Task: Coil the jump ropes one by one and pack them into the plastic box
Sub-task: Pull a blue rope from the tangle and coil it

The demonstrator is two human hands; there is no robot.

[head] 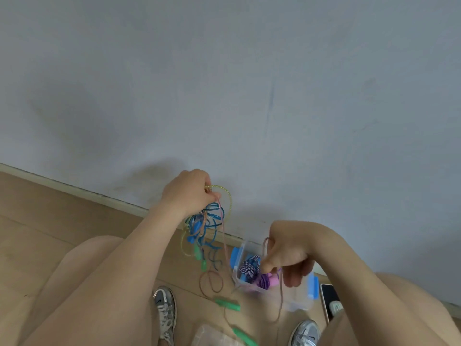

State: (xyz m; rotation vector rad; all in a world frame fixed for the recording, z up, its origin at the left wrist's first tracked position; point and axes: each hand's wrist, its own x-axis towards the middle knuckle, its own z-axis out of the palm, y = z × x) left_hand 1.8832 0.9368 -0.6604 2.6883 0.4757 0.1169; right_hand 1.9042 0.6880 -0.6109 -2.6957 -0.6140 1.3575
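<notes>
Pink cord (281, 293) strung between both hands. Left hand (187, 189) raised, fingers clenched round tangle of blue and yellow jump ropes (207, 221). Right hand (287, 253) over plastic box (299, 303), thumb and forefinger apparently pinching cord, other fingers loosely curled. Box on wood floor (74, 221) holds coiled purple-white rope (249, 267); green handles (227, 304) beside it.

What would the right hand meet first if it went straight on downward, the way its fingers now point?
Most likely the coiled ropes lying in the plastic box: the right hand, pinching a brownish rope, points down at them. Depth is unclear from one view.
</notes>
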